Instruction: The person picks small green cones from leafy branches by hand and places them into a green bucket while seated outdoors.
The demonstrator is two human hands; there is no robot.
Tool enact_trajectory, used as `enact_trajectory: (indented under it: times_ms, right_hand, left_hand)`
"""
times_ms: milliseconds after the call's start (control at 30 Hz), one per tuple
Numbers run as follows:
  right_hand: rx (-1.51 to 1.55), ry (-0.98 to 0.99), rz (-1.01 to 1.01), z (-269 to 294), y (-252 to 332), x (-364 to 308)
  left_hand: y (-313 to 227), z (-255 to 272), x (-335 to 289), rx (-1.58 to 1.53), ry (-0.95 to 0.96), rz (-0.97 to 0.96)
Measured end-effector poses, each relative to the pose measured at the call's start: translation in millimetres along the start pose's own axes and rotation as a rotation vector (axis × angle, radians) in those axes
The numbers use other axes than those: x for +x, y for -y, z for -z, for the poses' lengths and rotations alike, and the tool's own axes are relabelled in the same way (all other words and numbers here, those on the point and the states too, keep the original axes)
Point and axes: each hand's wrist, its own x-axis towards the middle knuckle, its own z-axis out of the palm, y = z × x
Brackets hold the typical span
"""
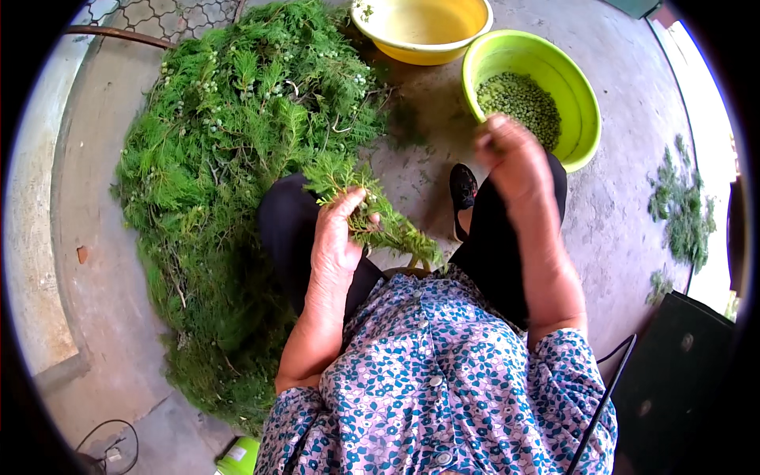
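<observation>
My left hand (336,229) is closed round a green conifer sprig (404,237), which hangs over my lap between my knees. Flat, scaly leaves stick out on both sides of the fingers. My right hand (513,154) is over the near edge of a lime-green basin (582,95), somewhat blurred. Its fingers are curled together, and whatever they may hold cannot be made out. Inside that basin lies a layer of small round green seed cones (522,103). To my left rises a large heap of cut conifer branches (214,166), with pale cones among the leaves.
A yellow basin (423,51) stands beyond, beside the lime-green one. Loose conifer sprigs (682,210) lie on the concrete floor (625,214) at the right. A dark panel (673,372) is at lower right, a bright green object (240,457) at lower left, near a thin cable (134,443).
</observation>
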Motion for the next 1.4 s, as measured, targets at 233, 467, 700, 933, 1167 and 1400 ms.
enact_trajectory:
  times_ms: [233,467,700,933,1167,1400]
  right_hand:
    - [-1.065,-0.771,0.736,125.1,98.7,78.5]
    - [-0.502,-0.259,0.759,64.0,72.2,36.2]
    - [-0.698,0.511,0.562,-53.9,-35.4,-62.8]
    - [-0.554,0.413,0.261,-50.2,-84.9,-55.0]
    - [-0.323,0.392,-0.108,-45.3,-72.8,-48.1]
    - [-0.317,0.401,-0.041,-46.9,-73.9,-49.5]
  left_hand:
    - [1.5,6.0,0.7,-0.077,0.027,-0.045]
    - [4.5,10.0,-3.3,0.342,0.085,-0.252]
    - [1.8,-21.4,-14.1,0.062,-0.051,-0.236]
    - [3.9,-19.7,-16.3,0.205,-0.040,-0.281]
    - [-5.9,-13.9,-20.5,0.250,0.242,-0.143]
    - [5.0,-6.4,-18.6,0.512,0.200,-0.316]
